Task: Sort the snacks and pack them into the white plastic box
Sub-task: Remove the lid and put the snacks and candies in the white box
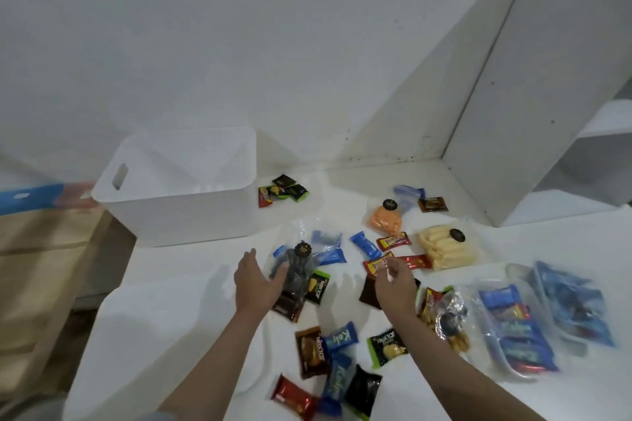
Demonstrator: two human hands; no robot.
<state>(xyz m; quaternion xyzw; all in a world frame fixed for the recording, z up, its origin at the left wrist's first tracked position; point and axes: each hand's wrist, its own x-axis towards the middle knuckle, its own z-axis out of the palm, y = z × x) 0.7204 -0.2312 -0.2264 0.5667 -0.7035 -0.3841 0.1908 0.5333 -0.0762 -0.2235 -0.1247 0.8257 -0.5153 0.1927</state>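
From my remote feed, both hands hover over scattered snacks on the white surface. My left hand is spread flat, fingers straight, touching a clear bag of dark sweets. My right hand has loosely curled fingers and seems to pinch a red-and-yellow wrapper, though blur leaves that unsure. The white plastic box stands beyond the left hand.
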